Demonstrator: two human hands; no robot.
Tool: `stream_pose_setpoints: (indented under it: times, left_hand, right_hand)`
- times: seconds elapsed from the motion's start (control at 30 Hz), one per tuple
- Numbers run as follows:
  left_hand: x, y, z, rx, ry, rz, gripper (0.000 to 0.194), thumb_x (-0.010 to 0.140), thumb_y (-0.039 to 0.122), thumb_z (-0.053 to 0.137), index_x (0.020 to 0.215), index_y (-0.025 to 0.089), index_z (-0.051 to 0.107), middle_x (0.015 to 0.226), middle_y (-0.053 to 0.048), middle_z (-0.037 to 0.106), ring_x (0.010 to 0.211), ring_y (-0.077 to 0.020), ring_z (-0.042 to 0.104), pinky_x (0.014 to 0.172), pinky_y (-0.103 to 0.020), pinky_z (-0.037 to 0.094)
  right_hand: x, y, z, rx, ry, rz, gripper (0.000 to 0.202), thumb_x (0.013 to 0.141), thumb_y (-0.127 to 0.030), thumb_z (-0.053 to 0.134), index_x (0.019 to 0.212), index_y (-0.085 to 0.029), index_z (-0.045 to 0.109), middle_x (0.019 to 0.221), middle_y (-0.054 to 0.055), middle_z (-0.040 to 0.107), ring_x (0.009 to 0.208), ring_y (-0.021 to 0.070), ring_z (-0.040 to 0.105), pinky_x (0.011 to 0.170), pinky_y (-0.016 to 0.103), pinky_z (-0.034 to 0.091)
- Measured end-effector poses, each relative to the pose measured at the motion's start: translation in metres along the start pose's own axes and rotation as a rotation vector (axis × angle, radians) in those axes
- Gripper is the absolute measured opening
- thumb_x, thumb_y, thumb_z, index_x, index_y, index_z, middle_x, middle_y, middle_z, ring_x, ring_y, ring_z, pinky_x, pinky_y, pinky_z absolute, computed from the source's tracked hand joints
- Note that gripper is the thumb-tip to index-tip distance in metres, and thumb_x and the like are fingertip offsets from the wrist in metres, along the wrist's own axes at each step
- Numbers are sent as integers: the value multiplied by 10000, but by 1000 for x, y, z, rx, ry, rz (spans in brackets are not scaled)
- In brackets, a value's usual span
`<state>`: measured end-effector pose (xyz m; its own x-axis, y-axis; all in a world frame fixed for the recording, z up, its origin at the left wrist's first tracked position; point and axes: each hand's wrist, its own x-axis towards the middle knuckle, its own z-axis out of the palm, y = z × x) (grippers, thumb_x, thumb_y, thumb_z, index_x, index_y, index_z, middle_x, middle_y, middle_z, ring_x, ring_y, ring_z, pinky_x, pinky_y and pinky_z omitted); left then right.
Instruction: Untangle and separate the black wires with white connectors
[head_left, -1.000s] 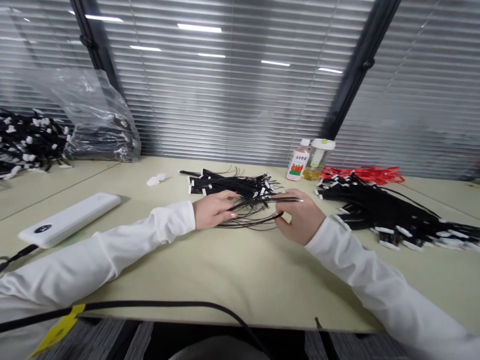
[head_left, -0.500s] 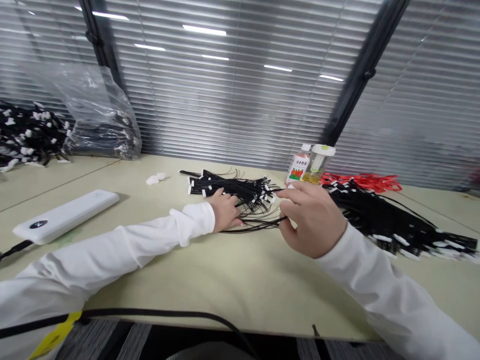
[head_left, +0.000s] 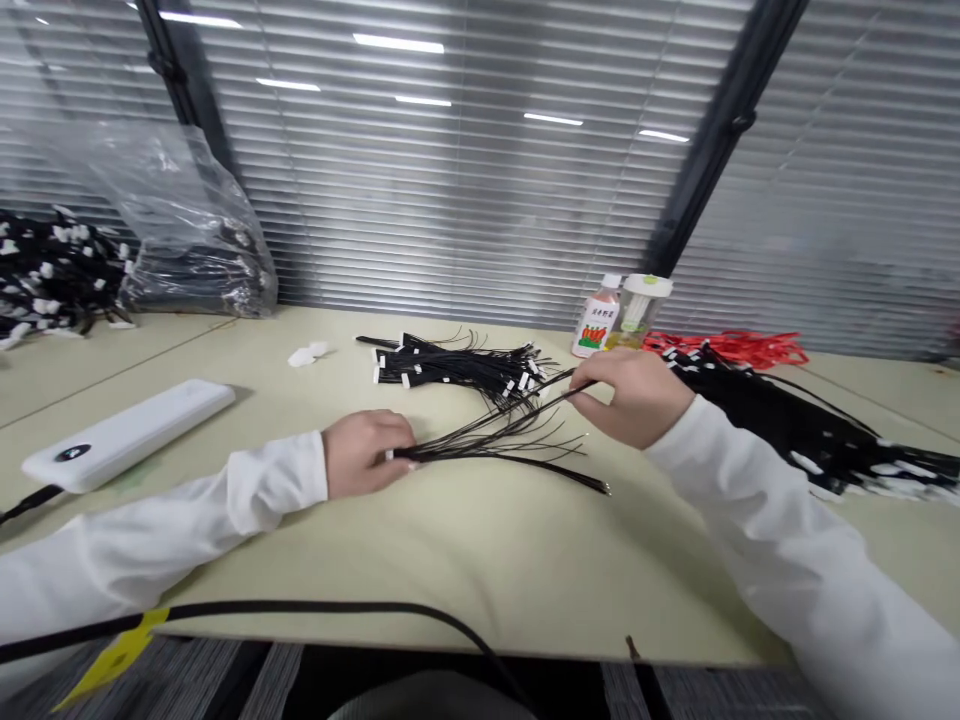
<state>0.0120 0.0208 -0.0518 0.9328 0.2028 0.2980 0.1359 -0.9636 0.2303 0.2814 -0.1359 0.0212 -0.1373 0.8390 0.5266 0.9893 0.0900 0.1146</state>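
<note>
A bundle of thin black wires (head_left: 480, 440) with a white connector at its left end stretches between my hands above the table. My left hand (head_left: 369, 452) is closed around that connector end, close to the tabletop. Farther right and a little higher, my right hand (head_left: 626, 393) pinches some of the wires near their far ends. Other strands fan out loose below it, and one thicker black strand runs right with bare tips. Just behind lies a pile of black cables (head_left: 457, 365) with white connectors.
On the right lie a large heap of black cables (head_left: 780, 420) and red straps (head_left: 739, 347). A bottle (head_left: 596, 320) and a lidded cup (head_left: 641, 305) stand behind my right hand. At left are a white power bank (head_left: 131, 430), a plastic bag (head_left: 202, 260) and more cables (head_left: 56, 270).
My left hand has moved left and nearer, away from the cable pile, now with the connector end of the bundle. My right hand has risen slightly, and the wires are drawn out between both hands.
</note>
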Motion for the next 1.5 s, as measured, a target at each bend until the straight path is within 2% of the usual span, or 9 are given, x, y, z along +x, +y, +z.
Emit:
stream_pose_setpoints:
  times: [0.13,0.23,0.37,0.5,0.67,0.83,1.03,1.2,1.5]
  left_hand:
    - [10,10,7,-385,139,-414,285,763,401,425,729,146,546,583,-20,584,506,-79,521,495,-185,422]
    - [22,21,15,-843,130,-647,240,739,389,462,738,149,460,566,0,566,439,-82,517,366,-174,393]
    - [34,36,22,-1028,81,-723,210,715,347,509,719,149,439,522,25,527,402,-71,493,293,-147,356]
    - [40,46,25,-1111,17,-725,215,710,344,517,701,143,441,527,25,525,411,-66,501,290,-135,359]
    - [41,53,25,-1178,24,-825,194,714,314,508,675,142,427,501,23,520,374,-56,475,298,-135,342]
    - [39,58,27,-1202,27,-823,239,742,361,468,650,152,398,504,20,516,379,-49,459,304,-131,320]
    - [36,60,28,-1130,57,-780,444,740,583,305,721,158,433,458,37,473,332,-46,391,282,-147,309]
    - [38,61,26,-1001,67,-718,582,702,670,185,678,159,464,378,57,396,274,-45,342,270,-154,271]
    - [43,61,32,-996,76,-822,587,682,685,235,681,153,484,325,61,376,248,-66,343,266,-186,286]
  right_hand:
    - [0,4,-8,341,311,-46,243,633,-172,557,873,-198,582,966,43,594,862,154,550,755,287,438]
    - [5,8,-4,816,430,48,457,638,-214,590,1078,-248,472,1125,58,507,928,160,529,756,309,448]
    - [15,15,20,1374,423,281,412,626,-283,600,1018,-262,477,1072,25,535,715,99,558,664,303,466]
    - [21,15,43,1587,467,566,255,648,-291,584,882,-210,523,891,17,599,666,87,555,614,262,460]
    - [21,3,52,1460,457,770,217,647,-313,601,805,-168,572,623,-13,579,431,39,428,431,185,360]
    - [12,-25,50,936,343,516,220,727,-341,516,653,-149,596,559,-8,553,513,57,456,526,191,373]
    - [7,-53,64,407,202,253,223,775,-304,454,667,-172,597,647,9,593,680,111,496,672,232,359]
    - [8,-60,84,449,31,227,248,808,-318,400,718,-169,576,626,-4,575,588,78,490,583,189,335]
    - [8,-74,89,333,-15,141,277,829,-305,346,738,-158,562,709,29,590,672,96,513,649,207,340]
